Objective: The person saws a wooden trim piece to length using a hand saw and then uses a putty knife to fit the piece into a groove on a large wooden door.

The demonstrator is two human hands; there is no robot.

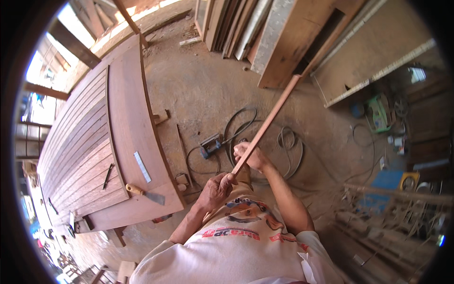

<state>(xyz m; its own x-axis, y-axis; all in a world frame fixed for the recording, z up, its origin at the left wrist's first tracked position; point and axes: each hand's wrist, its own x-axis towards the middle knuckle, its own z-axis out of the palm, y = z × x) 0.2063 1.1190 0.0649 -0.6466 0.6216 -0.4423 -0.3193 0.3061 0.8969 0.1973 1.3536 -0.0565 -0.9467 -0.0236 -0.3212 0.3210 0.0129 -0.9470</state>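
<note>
Both hands grip a long thin wood strip [267,122]: left hand [218,188] closed round its near end, right hand [249,156] wrapped on it just above, fingers shut on the wood. Strip runs up & right, far end near stacked boards [246,28]. Left of the hands: a big wooden door panel [127,104] lying flat, w/ a putty knife [145,193] & a metal ruler [142,166] on top. Cables [288,146] & a power tool [211,145] on the dirt floor [198,80] just beyond the hands.

We're curling our left hand [216,188] into a closed grip with the elbow bent, while our right hand [249,156] is gripping just ahead, forearm angled inward.
</note>
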